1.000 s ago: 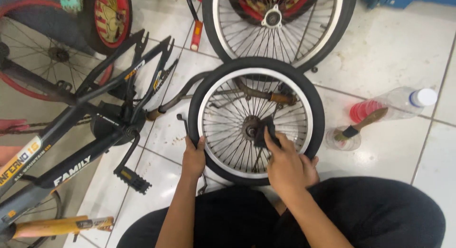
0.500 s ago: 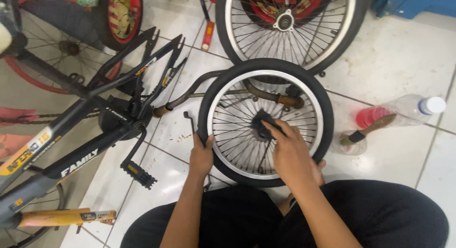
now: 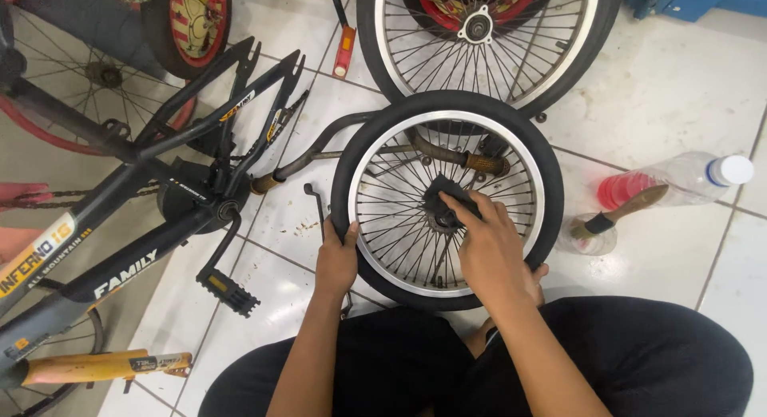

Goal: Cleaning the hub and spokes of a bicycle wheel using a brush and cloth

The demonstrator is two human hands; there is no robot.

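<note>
From the head camera, a small bicycle wheel (image 3: pixel 447 197) with a black tyre and silver rim lies flat on the white tiled floor (image 3: pixel 671 105), just in front of the seated person's knees. The left hand (image 3: pixel 335 261) has its grip wrapped around the tyre at the wheel's near left edge, fingers curled over the rubber. The right hand (image 3: pixel 491 245) reaches over the spokes, its grip pinching a dark rag (image 3: pixel 443 201) against the hub at the wheel's centre. A black bicycle frame (image 3: pixel 160 185) with a pedal lies to the left. A larger wheel (image 3: pixel 479 33) lies beyond. To the right lie a clear plastic bottle (image 3: pixel 679 181) and a brush (image 3: pixel 619 213).
</note>
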